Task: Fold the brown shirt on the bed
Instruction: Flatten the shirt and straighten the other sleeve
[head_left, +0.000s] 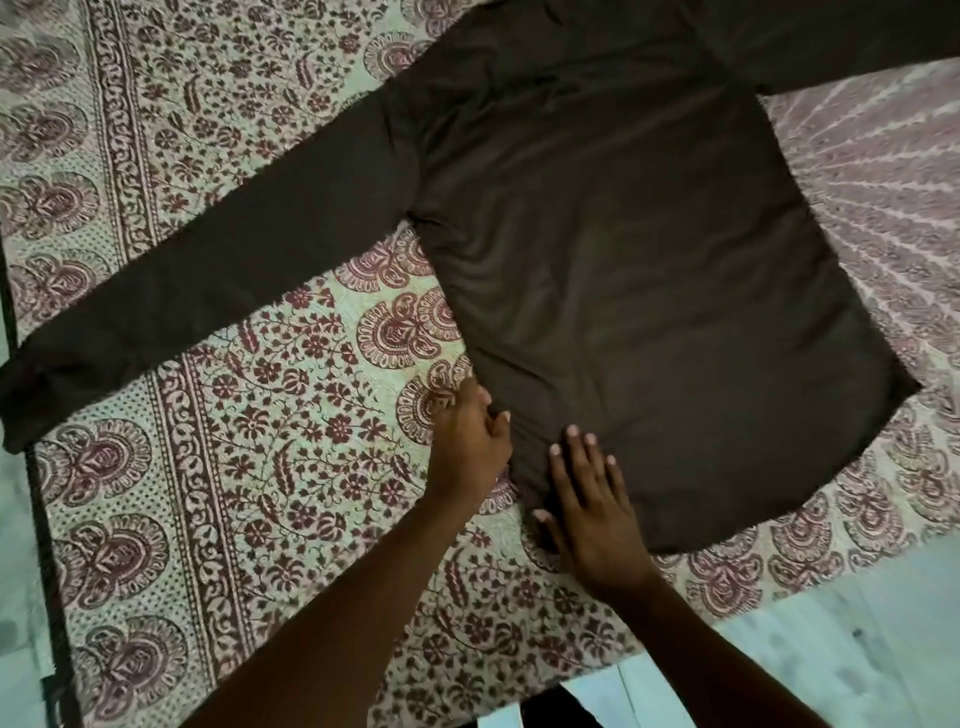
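Two bare hands reach from the near edge of a bed covered in a floral-printed bedsheet (249, 467). A brown shirt (649, 291) lies spread flat across the middle and far side of the bed, its hem toward the near edge. One long sleeve (208, 291) stretches out toward the left edge of the bed, and the other runs off toward the far right corner. The left hand (470, 441) sits at the shirt's near left corner, knuckles up, fingers curled and pinching the side edge of the fabric. The right hand (592, 504) lies palm down on the same corner just beside it, fingers straight and slightly spread, pressing the cloth flat against the bed. Both forearms extend up from the bottom of the view, angled toward each other.
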